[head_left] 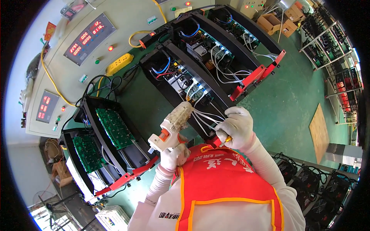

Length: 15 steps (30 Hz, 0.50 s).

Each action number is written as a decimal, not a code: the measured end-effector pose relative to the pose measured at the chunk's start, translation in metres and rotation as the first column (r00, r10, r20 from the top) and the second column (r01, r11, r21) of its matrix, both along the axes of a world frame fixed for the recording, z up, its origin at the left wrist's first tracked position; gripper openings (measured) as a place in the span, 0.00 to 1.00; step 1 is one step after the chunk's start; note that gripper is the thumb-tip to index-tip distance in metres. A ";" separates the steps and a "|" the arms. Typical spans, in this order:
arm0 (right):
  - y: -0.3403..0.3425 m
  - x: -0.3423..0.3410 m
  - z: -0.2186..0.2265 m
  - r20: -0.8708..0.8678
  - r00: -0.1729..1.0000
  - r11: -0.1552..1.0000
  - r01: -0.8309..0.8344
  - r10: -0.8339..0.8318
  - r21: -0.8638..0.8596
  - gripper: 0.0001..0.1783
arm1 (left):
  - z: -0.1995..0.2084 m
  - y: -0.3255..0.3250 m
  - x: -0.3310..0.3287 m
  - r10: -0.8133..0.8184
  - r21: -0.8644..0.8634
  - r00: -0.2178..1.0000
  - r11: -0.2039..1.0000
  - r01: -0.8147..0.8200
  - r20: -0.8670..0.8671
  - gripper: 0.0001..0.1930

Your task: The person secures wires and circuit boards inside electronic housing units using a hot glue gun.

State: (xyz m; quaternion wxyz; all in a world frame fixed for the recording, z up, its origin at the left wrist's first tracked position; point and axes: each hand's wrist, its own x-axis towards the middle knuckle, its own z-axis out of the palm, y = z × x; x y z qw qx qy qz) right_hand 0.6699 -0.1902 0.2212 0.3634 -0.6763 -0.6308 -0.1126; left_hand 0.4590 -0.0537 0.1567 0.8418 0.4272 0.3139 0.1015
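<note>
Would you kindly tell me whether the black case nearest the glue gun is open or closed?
The black case is open: no cover hides the blue wire or the electronics inside it.

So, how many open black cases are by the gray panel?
5: outer left case, inner left case, near right case, middle right case, far right case. Others may be out of view.

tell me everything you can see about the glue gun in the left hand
The glue gun has an off-white, plastic-looking body with an orange part on its side; its front end is crusted with a rough, beige-brown coating. The gloved left hand is closed around its lower part. It is held at a slant, front end pointing up and right in the picture, toward an open black case. Whether its tip touches anything there cannot be told.
</note>
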 end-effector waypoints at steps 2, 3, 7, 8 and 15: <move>0.001 0.000 0.000 0.004 1.000 1.000 0.001 -0.001 0.011 0.06 | 0.001 0.000 0.000 0.007 -0.011 1.000 1.000 -0.007 -0.007 0.14; 0.000 0.001 0.001 0.009 1.000 1.000 -0.002 0.002 -0.008 0.08 | 0.002 0.001 0.000 0.005 -0.016 1.000 1.000 -0.005 -0.013 0.14; 0.001 0.001 0.000 0.012 1.000 1.000 -0.006 0.006 -0.018 0.10 | -0.001 0.001 -0.001 0.017 -0.025 1.000 1.000 -0.017 0.000 0.14; 0.001 0.001 0.000 0.011 1.000 1.000 -0.005 0.005 -0.018 0.10 | -0.001 0.001 -0.001 0.015 -0.025 1.000 1.000 -0.015 0.000 0.14; -0.002 0.001 0.000 0.013 1.000 1.000 -0.003 0.004 -0.024 0.10 | 0.001 0.003 -0.003 -0.021 0.005 0.999 1.000 0.022 -0.048 0.14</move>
